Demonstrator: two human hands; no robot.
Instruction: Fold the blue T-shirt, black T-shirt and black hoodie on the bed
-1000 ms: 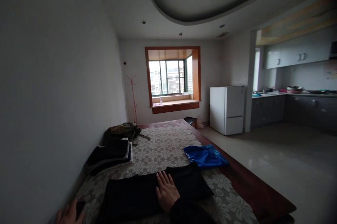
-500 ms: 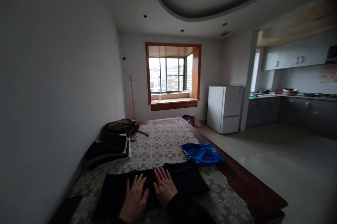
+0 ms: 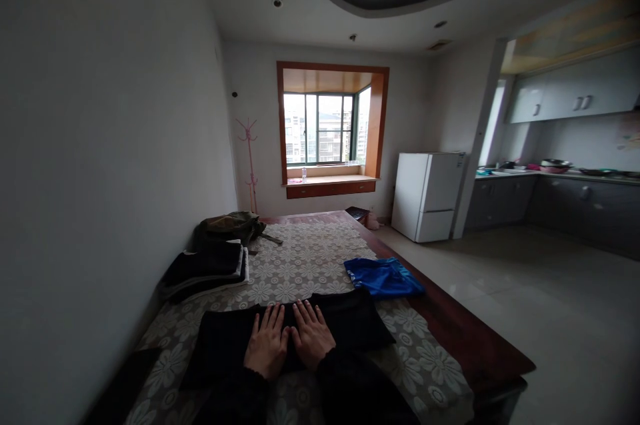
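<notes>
both palms flat, fingers spread: left hand [image 3: 267, 345], right hand [image 3: 313, 340], side by side on flat black folded cloth garment [image 3: 345, 328] | garment on bed's floral lace cover [image 3: 300, 265] | looks folded, being pressed | blue shiny shorts [image 3: 383, 276] just beyond garment, loosely bunched

A big bed [image 3: 465, 338] with a dark red wood frame stands along the wall. A flowery cloth [image 3: 310, 265] covers its top. At the near edge lies a flat black garment [image 3: 350, 325], spread wide across the bed. Just past it, by the right edge, lies a folded blue garment [image 3: 383, 276]. Along the wall edge sits a stack of dark folded clothes [image 3: 207, 268]. Behind that stack, near the far corner, rests an olive green bag [image 3: 230, 225].
</notes>
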